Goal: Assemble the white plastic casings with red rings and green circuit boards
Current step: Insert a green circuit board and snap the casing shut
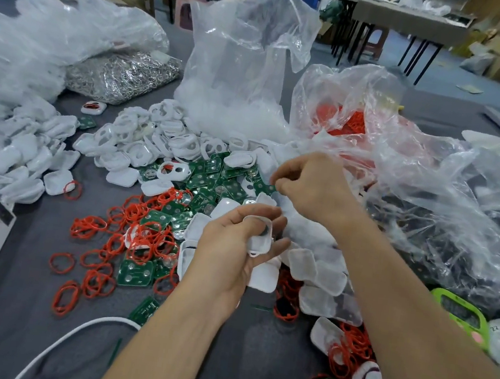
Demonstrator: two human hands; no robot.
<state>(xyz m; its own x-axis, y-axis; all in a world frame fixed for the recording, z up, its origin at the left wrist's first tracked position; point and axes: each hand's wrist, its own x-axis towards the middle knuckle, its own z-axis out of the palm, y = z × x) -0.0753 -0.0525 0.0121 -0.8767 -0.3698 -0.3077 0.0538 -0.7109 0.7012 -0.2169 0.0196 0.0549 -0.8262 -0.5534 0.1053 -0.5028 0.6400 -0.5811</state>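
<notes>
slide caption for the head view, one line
Left hand grips a white casing, right hand curled nearby, amid red rings and green circuit boards.

Your left hand [227, 250] grips a white rounded-square plastic casing [259, 235]; your right hand [310, 188], fingers curled, hangs just above it.

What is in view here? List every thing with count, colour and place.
white casings: many, white, heaps left and centre
held casing: one, white, mid-frame
circuit boards: many, green, centre pile
red rings: many, red, loose front centre
plastic bags: several, clear, back and right
metal-parts bag: one, silvery, back left
lime frame: one, green, right edge
cable: one, white, near edge
table: one, grey
left hand: grips held casing
right hand: fingers curled, contents unclear
</notes>
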